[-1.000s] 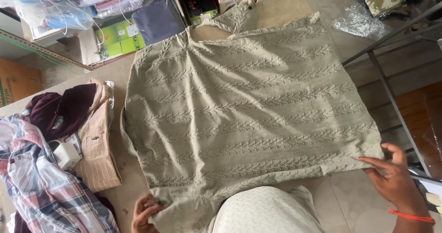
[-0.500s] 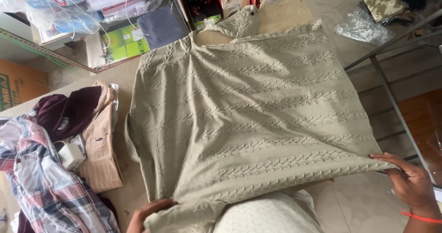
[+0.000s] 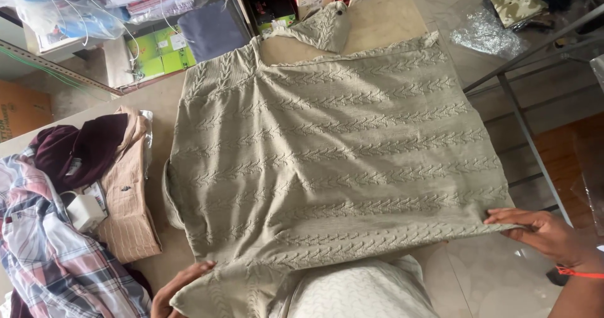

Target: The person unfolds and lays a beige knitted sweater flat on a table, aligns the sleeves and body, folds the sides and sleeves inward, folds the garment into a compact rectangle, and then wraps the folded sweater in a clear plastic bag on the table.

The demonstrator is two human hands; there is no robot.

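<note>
A pale olive knit sweater (image 3: 340, 148) with braided ribs lies spread flat on a beige table (image 3: 384, 22), its neck toward the far side. My right hand (image 3: 541, 233) pinches the sweater's near right corner at the table's edge. My left hand (image 3: 179, 286) grips the near left corner, with the fabric bunched under its fingers. A sleeve end (image 3: 324, 25) lies folded near the neckline.
A stack of folded clothes lies at left: a maroon garment (image 3: 78, 148), a tan knit (image 3: 129, 211) and a plaid shirt (image 3: 50, 267). Boxes and bagged goods (image 3: 157, 47) sit beyond the table. A metal frame (image 3: 522, 123) stands at right.
The sweater's near edge has been pulled toward me and flattened. My right hand moved left onto the corner; my left hand came further into view at the bottom edge.
</note>
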